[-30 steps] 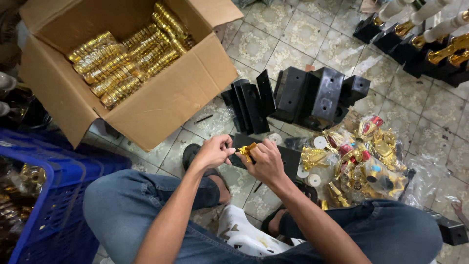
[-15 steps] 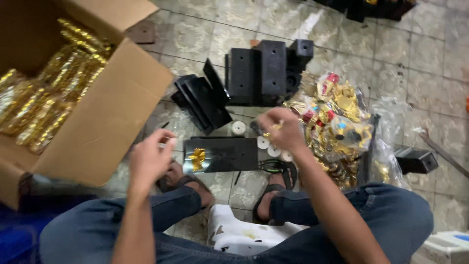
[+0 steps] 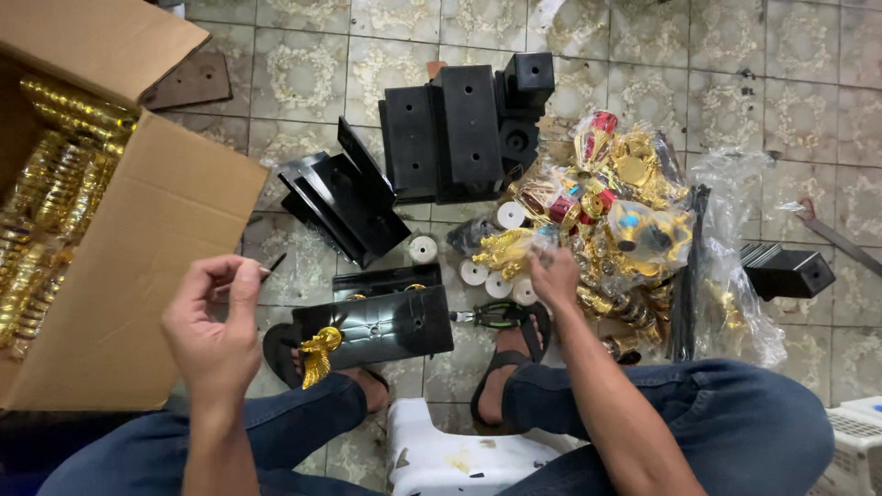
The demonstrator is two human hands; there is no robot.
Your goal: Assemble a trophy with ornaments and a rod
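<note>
A thin dark rod-like piece (image 3: 273,266) sits pinched between the thumb and fingertips of the left hand (image 3: 216,321), left of centre in the frame, raised above the floor. Just right of that hand, low in the middle, a glossy black rectangular plastic base (image 3: 386,323) lies across the person's sandalled feet, with a small gold figurine (image 3: 318,354) at its lower left corner. The right hand (image 3: 554,274) reaches into the heap of gold plastic trophy parts in clear bags (image 3: 616,220) right of centre; whether its fingers are closed on anything I cannot tell. White cylindrical caps (image 3: 487,276) lie beside that hand. Black blocks (image 3: 469,129) stand at top centre, and an open cardboard box of gold columns (image 3: 138,248) fills the left edge.
</note>
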